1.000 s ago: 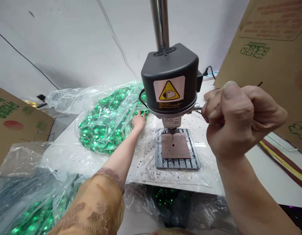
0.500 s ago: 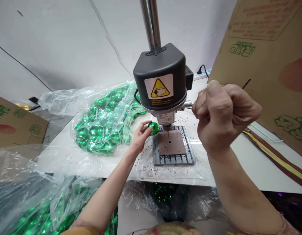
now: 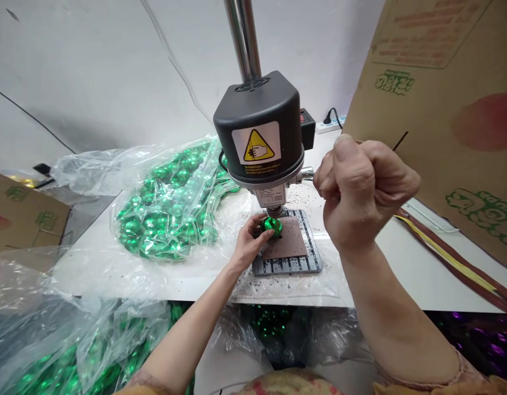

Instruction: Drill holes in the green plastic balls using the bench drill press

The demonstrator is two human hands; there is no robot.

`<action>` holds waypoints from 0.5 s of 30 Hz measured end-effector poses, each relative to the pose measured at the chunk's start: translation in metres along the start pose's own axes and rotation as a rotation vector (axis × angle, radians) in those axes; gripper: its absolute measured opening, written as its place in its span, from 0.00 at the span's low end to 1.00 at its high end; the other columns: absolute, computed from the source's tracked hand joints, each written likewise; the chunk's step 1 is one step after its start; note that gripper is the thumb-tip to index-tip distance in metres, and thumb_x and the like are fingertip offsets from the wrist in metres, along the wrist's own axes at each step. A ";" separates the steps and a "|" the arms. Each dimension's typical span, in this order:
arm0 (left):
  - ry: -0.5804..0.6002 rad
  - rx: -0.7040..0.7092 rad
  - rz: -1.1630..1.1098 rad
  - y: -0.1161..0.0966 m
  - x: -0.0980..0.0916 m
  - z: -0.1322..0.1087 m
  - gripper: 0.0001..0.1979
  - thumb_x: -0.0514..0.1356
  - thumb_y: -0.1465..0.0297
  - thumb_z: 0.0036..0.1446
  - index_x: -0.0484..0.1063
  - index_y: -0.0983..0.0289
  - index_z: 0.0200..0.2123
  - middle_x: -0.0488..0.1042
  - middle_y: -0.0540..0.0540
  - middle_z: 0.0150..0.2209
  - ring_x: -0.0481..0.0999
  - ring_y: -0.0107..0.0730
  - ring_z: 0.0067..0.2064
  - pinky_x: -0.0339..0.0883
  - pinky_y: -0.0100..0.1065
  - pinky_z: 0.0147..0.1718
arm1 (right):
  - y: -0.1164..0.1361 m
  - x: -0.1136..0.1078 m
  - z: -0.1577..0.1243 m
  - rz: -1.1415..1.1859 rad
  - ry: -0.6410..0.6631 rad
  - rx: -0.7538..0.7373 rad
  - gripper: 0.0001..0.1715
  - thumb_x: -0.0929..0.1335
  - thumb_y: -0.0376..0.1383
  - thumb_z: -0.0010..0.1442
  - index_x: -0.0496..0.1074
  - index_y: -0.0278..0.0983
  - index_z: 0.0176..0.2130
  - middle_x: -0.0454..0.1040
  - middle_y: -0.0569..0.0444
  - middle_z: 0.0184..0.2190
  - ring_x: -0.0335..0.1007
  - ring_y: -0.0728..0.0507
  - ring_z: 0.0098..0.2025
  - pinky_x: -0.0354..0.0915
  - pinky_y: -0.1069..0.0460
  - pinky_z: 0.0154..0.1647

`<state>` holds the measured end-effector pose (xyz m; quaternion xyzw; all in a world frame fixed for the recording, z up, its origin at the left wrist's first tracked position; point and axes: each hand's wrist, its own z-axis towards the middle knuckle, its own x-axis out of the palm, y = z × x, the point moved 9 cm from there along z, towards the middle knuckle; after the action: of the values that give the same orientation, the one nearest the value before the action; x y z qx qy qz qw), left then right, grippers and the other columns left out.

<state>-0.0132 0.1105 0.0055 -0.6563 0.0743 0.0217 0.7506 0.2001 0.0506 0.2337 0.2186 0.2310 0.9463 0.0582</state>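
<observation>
The left hand [image 3: 248, 244] pinches one green faceted piece [image 3: 272, 225] between thumb and fingertips; it holds the piece on the brown pad [image 3: 292, 248] of the slotted base [image 3: 286, 265], directly below the spindle of the small drill press [image 3: 257, 129]. The right hand [image 3: 362, 192] is closed as a fist around the feed lever [image 3: 306, 174]; the grip looks firm. I judge that the positioning of the piece is done; whether the bit already touches it I cannot tell, because the piece and the fingers hide the tip. Many similar green pieces lie in the clear plastic bag [image 3: 167, 208] on the table [image 3: 426, 285], and another bag [image 3: 72, 356] with green pieces hangs below its edge; which are worked I cannot say; black chips around the base suggest much drilling. The warning label [image 3: 258, 147] shows a yellow triangle with a hand; the line under it is too small to read. The cardboard [image 3: 434, 109] carries green and red printing, not legible.
</observation>
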 end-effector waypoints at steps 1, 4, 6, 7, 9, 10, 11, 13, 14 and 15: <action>-0.001 0.012 0.018 -0.001 0.001 -0.001 0.29 0.70 0.57 0.53 0.72 0.61 0.55 0.78 0.58 0.53 0.79 0.40 0.50 0.73 0.39 0.50 | -0.001 0.000 0.000 -0.010 -0.001 0.005 0.24 0.68 0.39 0.63 0.57 0.40 0.19 0.56 0.60 0.14 0.51 0.51 0.17 0.52 0.49 0.18; -0.008 0.044 0.063 -0.004 0.004 -0.003 0.29 0.71 0.58 0.52 0.72 0.61 0.56 0.78 0.59 0.54 0.77 0.43 0.54 0.70 0.43 0.55 | -0.003 -0.001 -0.001 0.006 -0.012 0.015 0.24 0.68 0.38 0.63 0.57 0.40 0.20 0.55 0.60 0.14 0.50 0.51 0.17 0.50 0.48 0.18; -0.015 0.054 0.101 -0.005 0.006 -0.006 0.29 0.71 0.58 0.52 0.72 0.61 0.56 0.78 0.59 0.54 0.76 0.45 0.56 0.68 0.45 0.58 | -0.004 -0.001 -0.002 0.014 -0.016 0.005 0.24 0.68 0.38 0.63 0.57 0.40 0.20 0.55 0.61 0.14 0.49 0.51 0.17 0.50 0.48 0.18; -0.019 0.060 0.124 -0.005 0.006 -0.007 0.29 0.71 0.59 0.52 0.72 0.61 0.55 0.77 0.59 0.54 0.76 0.46 0.57 0.67 0.46 0.59 | -0.004 -0.001 -0.002 0.010 -0.017 -0.002 0.24 0.68 0.39 0.63 0.57 0.40 0.19 0.55 0.61 0.14 0.49 0.51 0.16 0.50 0.48 0.18; -0.014 0.080 0.169 -0.008 0.009 -0.010 0.29 0.72 0.59 0.51 0.73 0.62 0.55 0.77 0.60 0.54 0.75 0.47 0.57 0.67 0.47 0.59 | -0.003 0.000 -0.002 -0.002 -0.018 -0.007 0.25 0.67 0.38 0.63 0.56 0.40 0.19 0.56 0.60 0.14 0.49 0.51 0.16 0.50 0.49 0.18; 0.000 0.093 0.184 -0.009 0.012 -0.012 0.29 0.72 0.60 0.51 0.72 0.62 0.55 0.76 0.60 0.54 0.75 0.47 0.57 0.67 0.47 0.59 | -0.003 0.000 -0.001 -0.002 -0.020 -0.006 0.25 0.68 0.38 0.63 0.56 0.40 0.19 0.56 0.61 0.14 0.49 0.51 0.16 0.50 0.49 0.18; 0.020 0.108 0.192 -0.011 0.015 -0.013 0.30 0.72 0.60 0.51 0.72 0.62 0.55 0.76 0.60 0.54 0.75 0.47 0.57 0.67 0.47 0.59 | -0.002 0.000 0.000 0.006 -0.024 -0.005 0.25 0.68 0.37 0.63 0.57 0.40 0.19 0.55 0.61 0.14 0.49 0.52 0.16 0.49 0.49 0.17; 0.063 0.129 0.198 -0.013 0.021 -0.015 0.30 0.72 0.61 0.52 0.70 0.61 0.57 0.76 0.60 0.55 0.75 0.46 0.57 0.68 0.46 0.58 | -0.002 0.001 0.003 0.024 -0.022 0.017 0.24 0.68 0.34 0.62 0.57 0.39 0.18 0.55 0.61 0.13 0.50 0.52 0.16 0.49 0.50 0.18; 0.074 0.134 0.199 -0.014 0.023 -0.016 0.30 0.72 0.61 0.52 0.69 0.61 0.57 0.76 0.60 0.55 0.75 0.46 0.57 0.68 0.46 0.58 | -0.002 0.003 0.006 0.031 -0.014 0.033 0.24 0.68 0.33 0.62 0.57 0.39 0.18 0.55 0.61 0.13 0.50 0.52 0.16 0.49 0.50 0.18; 0.080 0.137 0.202 -0.015 0.024 -0.016 0.30 0.71 0.61 0.53 0.69 0.61 0.57 0.75 0.60 0.56 0.75 0.46 0.57 0.69 0.46 0.58 | -0.002 0.004 0.008 0.035 -0.005 0.050 0.25 0.68 0.33 0.62 0.57 0.39 0.18 0.54 0.61 0.13 0.50 0.53 0.16 0.49 0.50 0.18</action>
<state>0.0113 0.0909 0.0144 -0.5931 0.1712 0.0661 0.7839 0.2000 0.0564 0.2406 0.2263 0.2505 0.9406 0.0368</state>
